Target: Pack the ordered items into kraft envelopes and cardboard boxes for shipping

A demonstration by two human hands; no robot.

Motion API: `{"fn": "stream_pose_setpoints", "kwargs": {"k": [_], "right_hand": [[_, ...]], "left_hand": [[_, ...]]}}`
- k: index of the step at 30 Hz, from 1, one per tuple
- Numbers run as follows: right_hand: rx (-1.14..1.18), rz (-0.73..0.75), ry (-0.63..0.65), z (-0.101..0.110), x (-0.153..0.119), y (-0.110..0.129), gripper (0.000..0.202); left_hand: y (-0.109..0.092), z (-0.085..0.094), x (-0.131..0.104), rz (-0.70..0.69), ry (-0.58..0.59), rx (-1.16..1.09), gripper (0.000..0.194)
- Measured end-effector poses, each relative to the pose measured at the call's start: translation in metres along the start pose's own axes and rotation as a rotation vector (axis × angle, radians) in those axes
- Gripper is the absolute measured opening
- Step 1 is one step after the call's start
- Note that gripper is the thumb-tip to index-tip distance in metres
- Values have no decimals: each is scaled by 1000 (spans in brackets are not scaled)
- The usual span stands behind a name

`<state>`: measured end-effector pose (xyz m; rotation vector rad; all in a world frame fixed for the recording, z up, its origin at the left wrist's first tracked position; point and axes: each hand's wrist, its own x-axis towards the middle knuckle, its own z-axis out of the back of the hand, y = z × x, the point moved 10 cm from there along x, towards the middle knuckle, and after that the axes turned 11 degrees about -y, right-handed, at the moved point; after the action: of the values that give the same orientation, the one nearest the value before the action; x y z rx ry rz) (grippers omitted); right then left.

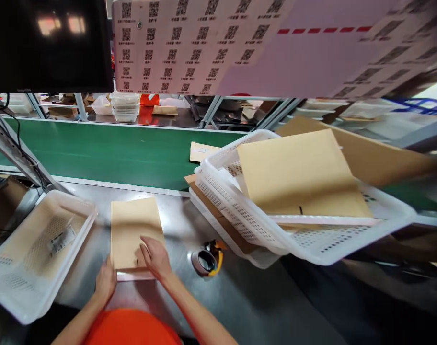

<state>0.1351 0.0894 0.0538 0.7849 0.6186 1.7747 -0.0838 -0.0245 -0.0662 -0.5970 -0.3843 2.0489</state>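
Note:
A tan kraft envelope (134, 223) with a pale strip along its near edge lies flat on the metal table in front of me. My left hand (106, 280) is at its near left corner, fingers closed on the edge, partly hidden by the hand itself. Across the right part of the envelope rests my right hand (155, 258), its fingers stretched over the paper beside a small black mark. To the right of that hand sits a tape dispenser (206, 261) with a yellow part.
On the left stands a white plastic basket (69, 258) holding a small clear packet (62, 239). Stacked white baskets (236, 211) at right carry another kraft envelope (301, 172). A green conveyor belt (114, 148) runs behind the table. Overhead hang a monitor (49, 52) and a code-covered board (247, 67).

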Motion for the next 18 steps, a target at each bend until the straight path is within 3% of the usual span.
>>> {"fn": "stream_pose_setpoints", "kwargs": {"k": [3, 6, 9, 11, 13, 16, 18], "right_hand": [[-300, 342, 76, -60, 1, 12, 56], [-428, 570, 168, -116, -50, -10, 63], [-442, 554, 150, -132, -94, -40, 61], [-410, 498, 153, -133, -107, -43, 60], [-317, 489, 220, -139, -112, -29, 59], [-118, 543, 410, -163, -113, 14, 45], [-60, 557, 475, -181, -109, 40, 36]], "left_hand": [[19, 5, 5, 173, 59, -260, 30], [43, 9, -2, 272, 69, -384, 5], [68, 5, -19, 365, 96, -558, 10], [79, 1, -28, 409, 123, -685, 13], [85, -5, -34, 446, 181, -800, 24], [83, -12, -38, 468, 297, -943, 44], [79, -14, -40, 459, 350, -1012, 46]]}}
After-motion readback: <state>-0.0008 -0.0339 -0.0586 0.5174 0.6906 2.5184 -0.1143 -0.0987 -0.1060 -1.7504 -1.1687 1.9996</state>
